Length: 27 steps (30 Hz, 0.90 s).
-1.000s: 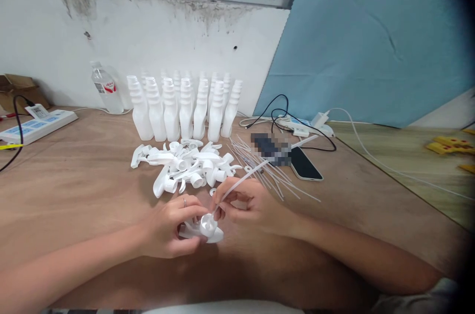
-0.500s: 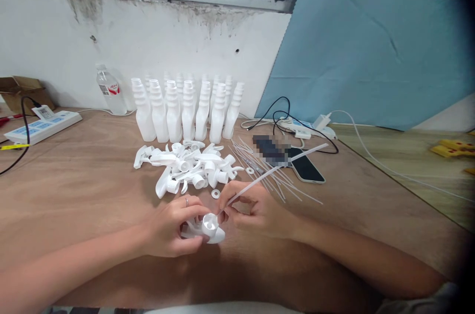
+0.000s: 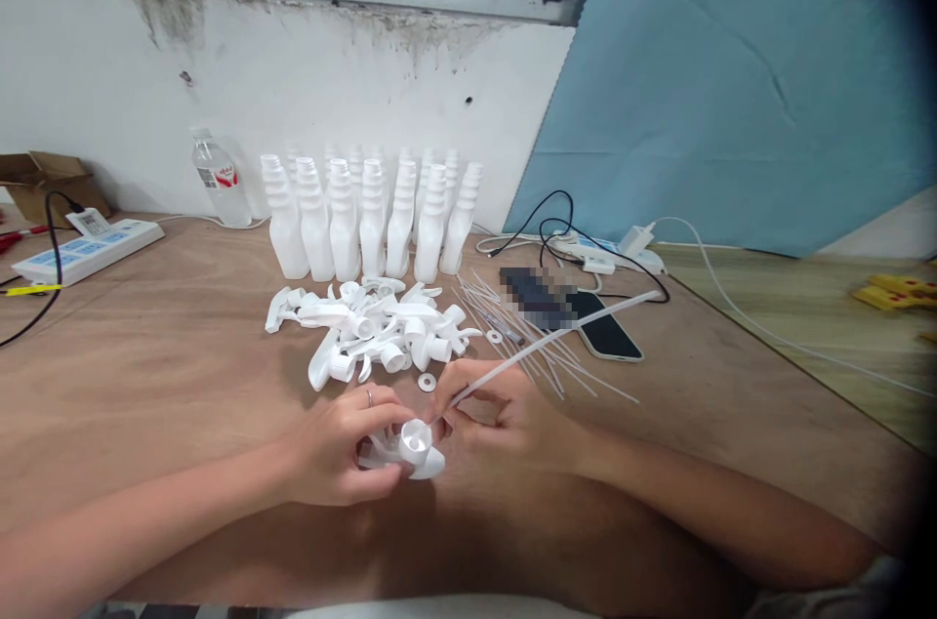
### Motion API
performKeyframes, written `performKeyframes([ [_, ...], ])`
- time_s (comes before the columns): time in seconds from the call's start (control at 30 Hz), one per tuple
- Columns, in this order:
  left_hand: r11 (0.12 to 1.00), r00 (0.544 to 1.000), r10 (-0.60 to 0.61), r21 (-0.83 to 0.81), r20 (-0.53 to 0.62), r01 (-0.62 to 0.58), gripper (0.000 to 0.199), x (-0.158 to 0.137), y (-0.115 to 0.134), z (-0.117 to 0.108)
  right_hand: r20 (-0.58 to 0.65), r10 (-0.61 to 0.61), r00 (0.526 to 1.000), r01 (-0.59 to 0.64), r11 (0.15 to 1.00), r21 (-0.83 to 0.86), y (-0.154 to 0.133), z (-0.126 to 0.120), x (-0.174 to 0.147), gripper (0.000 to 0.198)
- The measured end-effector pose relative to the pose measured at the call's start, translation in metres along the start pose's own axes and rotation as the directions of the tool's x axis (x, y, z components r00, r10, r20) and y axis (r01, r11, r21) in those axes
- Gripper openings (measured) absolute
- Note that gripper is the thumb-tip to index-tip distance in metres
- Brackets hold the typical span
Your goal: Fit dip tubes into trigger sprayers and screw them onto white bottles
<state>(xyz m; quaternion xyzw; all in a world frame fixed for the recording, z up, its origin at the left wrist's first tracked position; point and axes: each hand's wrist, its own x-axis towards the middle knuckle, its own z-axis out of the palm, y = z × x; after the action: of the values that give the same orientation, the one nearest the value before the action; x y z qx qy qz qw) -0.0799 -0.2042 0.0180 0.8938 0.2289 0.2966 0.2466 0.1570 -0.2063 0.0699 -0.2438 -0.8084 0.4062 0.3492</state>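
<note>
Near the front of the table, my left hand (image 3: 349, 443) is closed around a white trigger spray head (image 3: 416, 443), whose round cap opening faces up towards me. Close beside it, my right hand (image 3: 498, 414) pinches a thin white plastic tube (image 3: 556, 336). The tube slants up to the right, and its lower end is near the spray head's cap; the fingers hide the exact tip. Beyond the hands lies a heap of white spray heads (image 3: 381, 321). A small white washer ring (image 3: 427, 383) rests just behind my right fingers.
Several white bottles (image 3: 344, 228) stand in rows by the wall. Loose thin tubes (image 3: 542, 355), another washer (image 3: 495, 337) and a phone (image 3: 609, 331) lie to the right. Power strips (image 3: 95, 248) with cables and a clear water bottle (image 3: 220, 180) are at the back.
The tube in my right hand has tilted slightly, its far end lower and further right. My left hand and the spray head are almost still.
</note>
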Motion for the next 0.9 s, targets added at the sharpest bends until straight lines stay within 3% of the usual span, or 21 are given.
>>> performKeyframes([
  [0.3,1.000,1.000,-0.025,0.013,0.008,0.024,0.037,-0.003,-0.001,0.001,-0.012,-0.042,0.999,0.041,0.997,-0.064,0.002,0.001,-0.003,0.011],
  [0.53,0.998,0.998,0.059,0.027,-0.011,-0.059,0.039,-0.002,-0.001,0.000,-0.004,0.046,0.999,-0.046,0.995,0.086,0.003,0.005,0.003,0.010],
  [0.9,0.999,0.999,0.024,0.023,0.042,-0.025,0.027,-0.001,0.001,-0.002,-0.027,0.020,0.999,-0.020,0.999,-0.031,0.013,0.008,0.007,0.015],
])
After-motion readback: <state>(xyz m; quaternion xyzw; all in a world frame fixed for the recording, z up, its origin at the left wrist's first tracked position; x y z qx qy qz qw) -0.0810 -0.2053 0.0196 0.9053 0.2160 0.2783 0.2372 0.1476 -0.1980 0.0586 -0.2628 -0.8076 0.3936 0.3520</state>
